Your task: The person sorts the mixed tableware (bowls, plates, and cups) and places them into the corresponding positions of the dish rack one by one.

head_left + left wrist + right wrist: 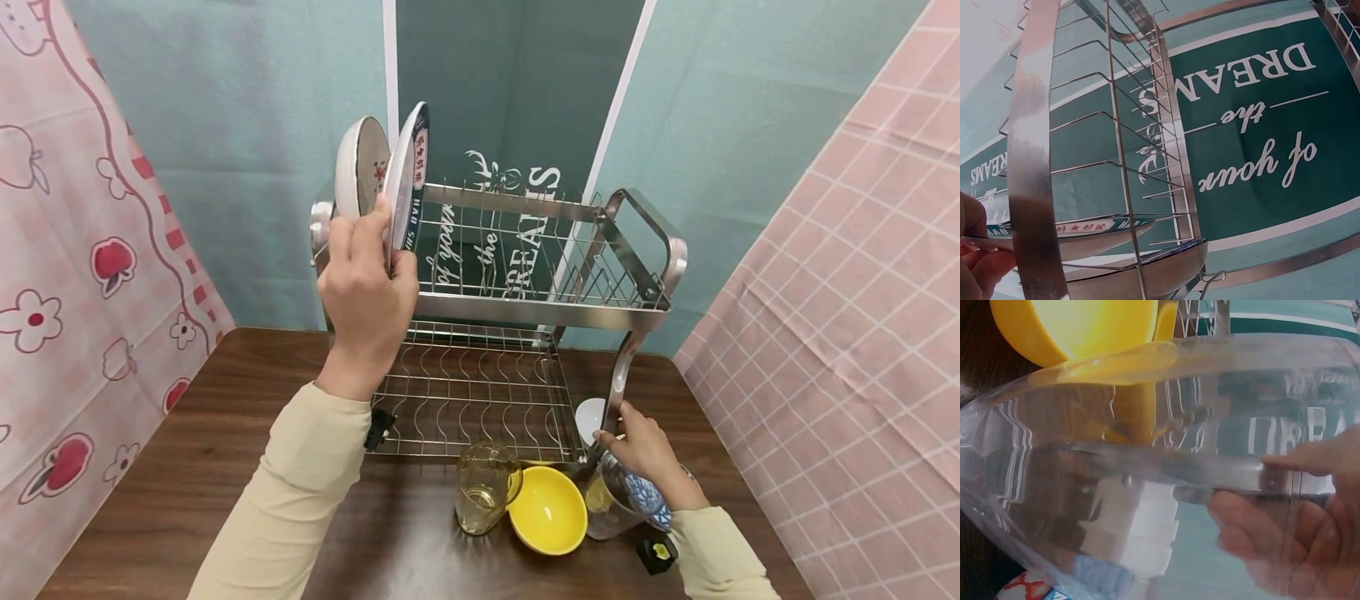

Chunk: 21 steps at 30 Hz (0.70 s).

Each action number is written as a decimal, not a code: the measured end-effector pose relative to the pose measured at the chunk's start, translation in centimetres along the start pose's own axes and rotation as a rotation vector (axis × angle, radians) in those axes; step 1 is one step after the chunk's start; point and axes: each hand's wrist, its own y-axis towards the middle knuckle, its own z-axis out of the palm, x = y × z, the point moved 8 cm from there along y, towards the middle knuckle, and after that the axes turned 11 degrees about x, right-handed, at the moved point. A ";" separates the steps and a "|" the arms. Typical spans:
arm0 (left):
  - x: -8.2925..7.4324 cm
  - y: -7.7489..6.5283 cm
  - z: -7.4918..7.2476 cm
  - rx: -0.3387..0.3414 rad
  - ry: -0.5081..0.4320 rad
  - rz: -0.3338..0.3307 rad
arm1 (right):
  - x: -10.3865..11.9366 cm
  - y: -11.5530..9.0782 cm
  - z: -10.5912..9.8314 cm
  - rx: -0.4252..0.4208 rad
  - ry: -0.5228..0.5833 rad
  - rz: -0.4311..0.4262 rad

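Observation:
My left hand (367, 287) pinches the near edge of a white plate (405, 179) with a dark patterned rim. The plate stands upright in the left end of the upper tier of a metal dish rack (517, 310). Just left of it, a white bowl (351, 167) with a red motif stands on its side in the same tier. In the left wrist view, the held plate (1104, 240) sits between the wires, beside the bowl (1160, 275). Low on the right, my right hand (645, 450) grips the rack's leg (621, 375); the right wrist view shows this through a clear container (1035, 487).
On the wooden table (210, 433), in front of the rack, stand an amber glass mug (480, 492), a yellow bowl (549, 512) and the clear container (606, 512). A small white bowl (589, 418) and blue-patterned dishware (647, 493) are near the right hand. Cloth hangs around the table.

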 end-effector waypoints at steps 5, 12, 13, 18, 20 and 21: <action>0.3 0.0 0.2 -0.022 0.018 -0.025 | 0.2 -0.1 -0.1 0.002 -0.008 -0.004; 0.5 0.3 0.9 0.047 0.069 -0.078 | 0.1 -0.2 0.0 0.003 -0.019 -0.004; 0.6 0.4 1.0 0.062 0.071 -0.090 | 0.1 -0.2 0.0 0.002 -0.020 -0.004; 1.2 0.5 1.2 0.112 0.055 -0.144 | 0.1 -0.2 0.0 -0.008 -0.029 -0.006; 1.3 0.5 1.2 0.123 0.045 -0.154 | 0.2 -0.2 -0.1 -0.009 -0.029 -0.008; 1.4 0.5 1.2 0.127 0.040 -0.156 | 0.2 -0.2 -0.1 -0.011 -0.030 -0.007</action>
